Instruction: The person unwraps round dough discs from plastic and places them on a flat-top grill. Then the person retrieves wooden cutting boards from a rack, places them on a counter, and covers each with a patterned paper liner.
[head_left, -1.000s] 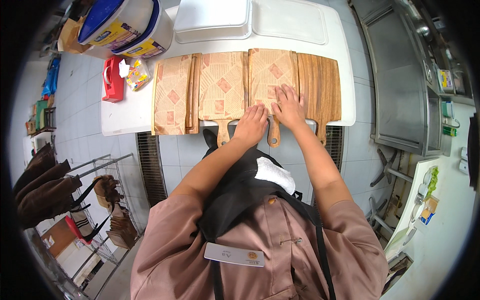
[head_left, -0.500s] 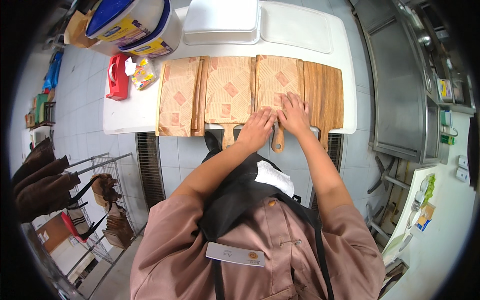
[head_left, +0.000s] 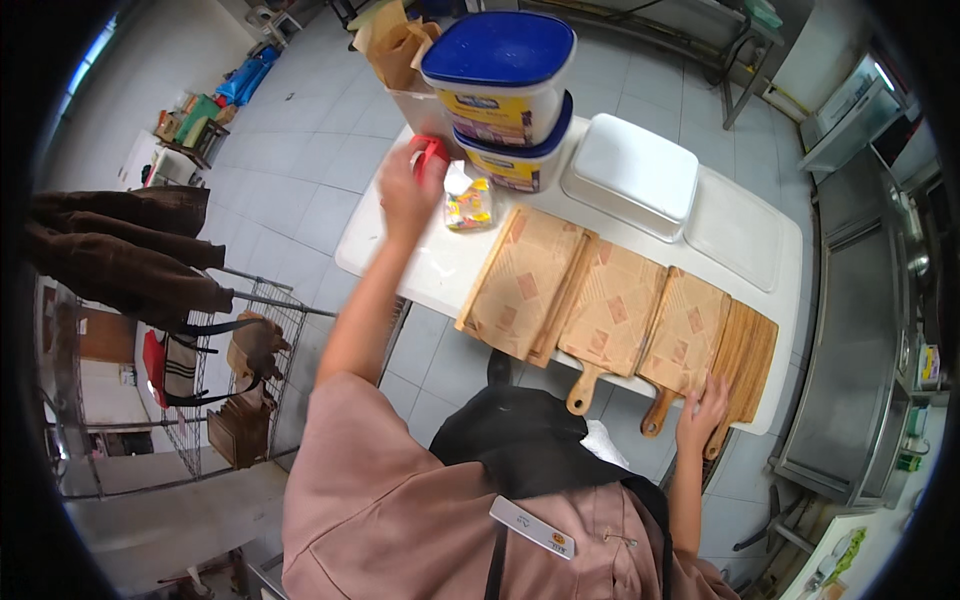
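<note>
My left hand (head_left: 408,195) is closed round a red tape dispenser (head_left: 432,160) at the left end of the table; the fingers are slightly blurred. Next to it lies a small colourful pack of tissues (head_left: 467,205). Several wooden boards overlap in a row along the near edge. Brown printed paper covers the left board (head_left: 525,280), the middle board (head_left: 612,310) and another board (head_left: 688,325), while the rightmost board (head_left: 752,365) is bare. With fingers apart, my right hand (head_left: 703,412) touches the near right corner of the third papered board, beside the bare one.
Two stacked tubs with blue lids (head_left: 500,50) stand at the table's back left, beside brown paper (head_left: 393,45) in a container. Behind the boards are a white bin (head_left: 635,170) and a flat white lid (head_left: 735,228). A wire rack (head_left: 190,430) stands left, a steel cabinet (head_left: 840,340) right.
My left hand has left the papered boards, reached to the far left and taken hold of the tape dispenser. My right hand has slid to the near right corner of the third papered board. The view has turned left.
</note>
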